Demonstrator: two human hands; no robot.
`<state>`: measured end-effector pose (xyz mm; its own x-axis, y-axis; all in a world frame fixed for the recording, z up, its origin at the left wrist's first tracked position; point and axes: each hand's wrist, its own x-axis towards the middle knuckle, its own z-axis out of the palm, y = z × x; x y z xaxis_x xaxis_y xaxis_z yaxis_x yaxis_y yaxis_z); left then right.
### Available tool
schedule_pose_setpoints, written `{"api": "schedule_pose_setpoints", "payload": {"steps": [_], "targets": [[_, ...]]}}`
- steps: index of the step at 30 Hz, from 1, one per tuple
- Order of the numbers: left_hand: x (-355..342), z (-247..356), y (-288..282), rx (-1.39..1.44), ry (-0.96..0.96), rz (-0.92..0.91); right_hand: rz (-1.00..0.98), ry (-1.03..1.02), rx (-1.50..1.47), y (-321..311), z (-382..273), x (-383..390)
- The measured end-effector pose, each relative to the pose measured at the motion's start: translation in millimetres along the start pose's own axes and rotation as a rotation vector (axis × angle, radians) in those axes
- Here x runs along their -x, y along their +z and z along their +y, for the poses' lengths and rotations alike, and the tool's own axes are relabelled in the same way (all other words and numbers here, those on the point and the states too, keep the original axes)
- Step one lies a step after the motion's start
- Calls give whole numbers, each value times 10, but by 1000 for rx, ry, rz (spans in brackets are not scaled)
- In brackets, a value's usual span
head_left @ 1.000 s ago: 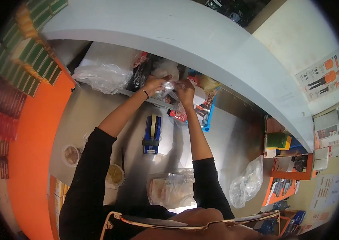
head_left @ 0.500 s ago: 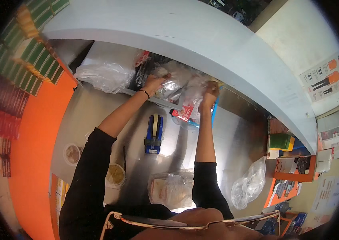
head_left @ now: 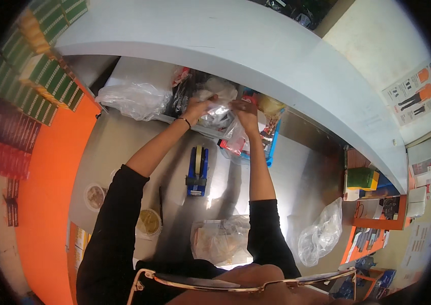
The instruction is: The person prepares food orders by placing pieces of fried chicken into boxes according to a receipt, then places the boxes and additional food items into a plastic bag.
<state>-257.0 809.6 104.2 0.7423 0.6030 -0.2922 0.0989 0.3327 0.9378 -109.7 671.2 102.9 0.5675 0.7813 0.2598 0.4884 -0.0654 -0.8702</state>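
At the far side of the metal counter, both my hands reach under the pale shelf, among clear plastic bags (head_left: 219, 114). My left hand (head_left: 198, 107), a dark band round its wrist, is closed on the thin plastic. Just to its right, my right hand (head_left: 245, 111) has its fingers pinched on the same bunch of bags. A red and white packet (head_left: 234, 146) lies below the bags. A blue basket (head_left: 275, 145) with small packets stands at my right wrist. Black plastic bags (head_left: 179, 95) are bunched left of my left hand.
A blue tape dispenser (head_left: 196, 175) stands mid-counter. Two clear tubs (head_left: 149, 222) sit at the left, partly behind my left sleeve. A filled clear bag (head_left: 218, 239) lies near me; a crumpled bag (head_left: 322, 234) lies at right. The shelf (head_left: 215, 38) overhangs the far side.
My right hand has moved left from above the blue basket to beside my left hand, uncovering more of the basket. My left hand stays about where it was.
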Motion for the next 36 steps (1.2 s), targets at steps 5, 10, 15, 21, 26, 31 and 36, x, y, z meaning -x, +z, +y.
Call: {"api": "schedule_pose_setpoints", "payload": {"steps": [5,10,15,21,26,31,36], "targets": [[155,-43,121,-814,618,539,306,18,-354,-169,58,75],[415,24,373,-1418,932,225,406,210,-487,-457,-459,341],[649,124,599,-1680,1066,145,519,250,-579,-913,-1179,961],[2080,720,1294,-925,1220,-617,323,406,-1141,-1048,-1514,1822],[2733,902,1423,-726,969,-249,427,121,-922,-974,-2410,2449],[3713,955,1363,-783,1095,-262,200,-185,-329,-1257,-2502,3241],[4078,220,1115,-990,908,423,768,-146,-29,-1535,-2388,3680]]}}
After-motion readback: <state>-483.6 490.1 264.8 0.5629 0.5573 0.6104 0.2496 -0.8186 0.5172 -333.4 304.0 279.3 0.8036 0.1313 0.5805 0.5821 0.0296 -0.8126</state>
